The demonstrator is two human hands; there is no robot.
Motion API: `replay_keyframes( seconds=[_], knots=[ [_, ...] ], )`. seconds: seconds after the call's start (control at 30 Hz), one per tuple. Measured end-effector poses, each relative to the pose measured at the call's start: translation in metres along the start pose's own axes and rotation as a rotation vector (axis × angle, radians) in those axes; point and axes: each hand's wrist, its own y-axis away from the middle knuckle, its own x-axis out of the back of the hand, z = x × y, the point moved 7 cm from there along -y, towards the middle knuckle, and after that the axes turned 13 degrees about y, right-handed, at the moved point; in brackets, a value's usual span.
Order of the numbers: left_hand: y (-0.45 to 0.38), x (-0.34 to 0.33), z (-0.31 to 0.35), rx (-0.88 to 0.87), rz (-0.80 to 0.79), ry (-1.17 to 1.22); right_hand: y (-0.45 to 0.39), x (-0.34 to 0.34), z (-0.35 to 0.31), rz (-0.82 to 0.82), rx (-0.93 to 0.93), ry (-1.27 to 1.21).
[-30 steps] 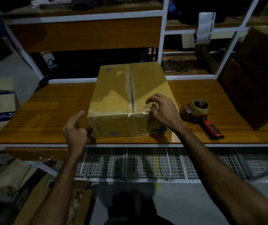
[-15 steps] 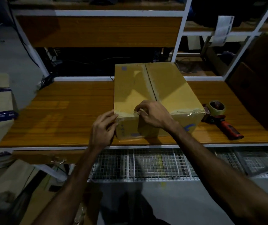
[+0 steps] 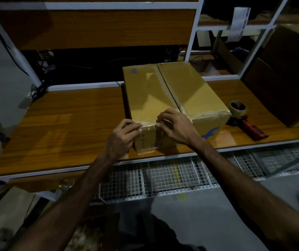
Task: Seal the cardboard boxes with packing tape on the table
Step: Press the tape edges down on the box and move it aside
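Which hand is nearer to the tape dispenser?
Right. The right hand presses the box's near edge, beside the tape dispenser; the left hand is at the box's left corner.

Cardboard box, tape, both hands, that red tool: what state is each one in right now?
Cardboard box: flaps closed, on the table.
Packing tape: laid along the top seam and near edge.
Left hand: fingertips pressing the tape at the near left corner.
Right hand: fingers curled, pressing the near edge.
Tape dispenser: lying unheld, right of the box.
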Motion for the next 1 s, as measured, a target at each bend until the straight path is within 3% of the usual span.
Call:
replay_keyframes(
  seconds=[0.13, 0.4, 0.57, 0.73, 1.0],
  knots=[
    [0.000, 0.001, 0.001, -0.054, 0.050, 0.025, 0.004, -0.002, -0.001, 0.037, -0.005, 0.020],
    [-0.009, 0.002, -0.005, 0.281, 0.285, 0.177, 0.013, -0.010, -0.004, 0.084, -0.037, 0.044],
    [-0.003, 0.002, -0.014, 0.357, 0.288, 0.242, 0.016, -0.011, 0.000, 0.100, -0.030, -0.012],
    [0.001, 0.002, -0.014, 0.444, 0.356, 0.312, 0.030, -0.003, 0.035, 0.120, -0.165, -0.215],
    [0.005, 0.004, -0.010, 0.561, 0.487, 0.399, 0.043, 0.018, 0.101, 0.098, -0.190, -0.114]
  ],
)
